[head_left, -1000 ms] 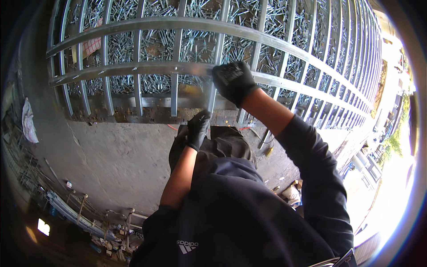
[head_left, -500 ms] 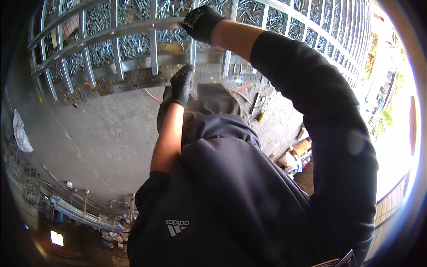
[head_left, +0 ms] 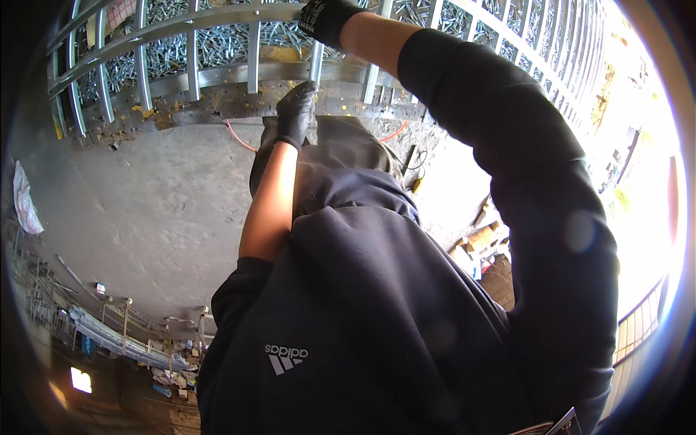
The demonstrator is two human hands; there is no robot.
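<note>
A metal fence-like panel of slim silver bars joined by a long curved rail (head_left: 217, 18) lies across the top of the view. My left hand (head_left: 296, 112), in a dark glove, is closed at the near end of one slim metal bar (head_left: 317, 61). Farther up that same bar, my right hand (head_left: 328, 22), also gloved, is closed where the bar meets the rail. Its fingers are partly hidden, and I cannot tell whether they grip the bar, the rail or both.
Beneath the panel, a great many loose silver screw-like fasteners (head_left: 225, 43) cover a worktable with a stained front edge (head_left: 210, 94). A red hose (head_left: 238, 138) runs behind my legs over the concrete floor (head_left: 167, 196). Cardboard pieces (head_left: 482, 235) lie at right, metal racks (head_left: 123, 337) at lower left.
The whole scene has shifted slightly upward in the view. Both hands stay at about the same places on the panel.
</note>
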